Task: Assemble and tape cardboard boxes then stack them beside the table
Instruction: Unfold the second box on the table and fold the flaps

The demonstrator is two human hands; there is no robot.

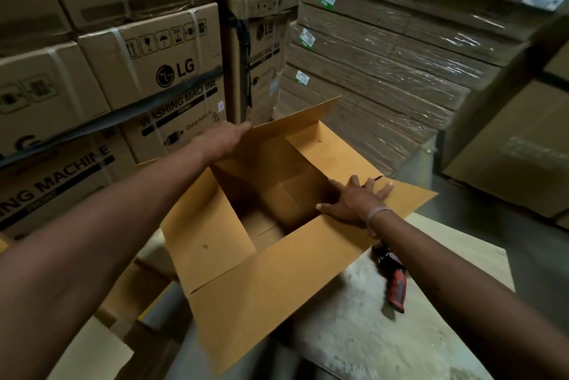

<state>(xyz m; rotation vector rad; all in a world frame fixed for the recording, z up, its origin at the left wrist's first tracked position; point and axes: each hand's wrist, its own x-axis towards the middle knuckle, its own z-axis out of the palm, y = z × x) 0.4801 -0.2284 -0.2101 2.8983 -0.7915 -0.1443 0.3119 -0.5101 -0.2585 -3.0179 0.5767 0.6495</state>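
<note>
Far left of the open tan corrugated cardboard box (268, 272): stacked brown printed washing-machine cartons (147, 71), matte, bound with pale straps, crossed by a dark strip. Left hand (221, 139) reaching over the box's far-left corner, fingers laid against the upright far flap (286, 124); whether curled round its edge or just pressing, cannot tell. Box resting on the pale, scuffed, rough-looking tabletop (354, 333), its near-left corner hanging past the table edge, four flaps splayed outward, inner bottom flaps folded down in shadow. Below and left of the box: loose flat brown cardboard sheets (101, 349). Right hand (354, 201) spread flat, fingers straight, pressing down the right flap, pale band at the wrist. Just right of the box, touching the table under the right forearm: red-and-black handled tape dispenser (394, 284), partly hidden. Behind and right of the box: shrink-wrapped bundles of flat cardboard (385, 65), glossy, close to the far flap. Bare grey floor right of the table.
</note>
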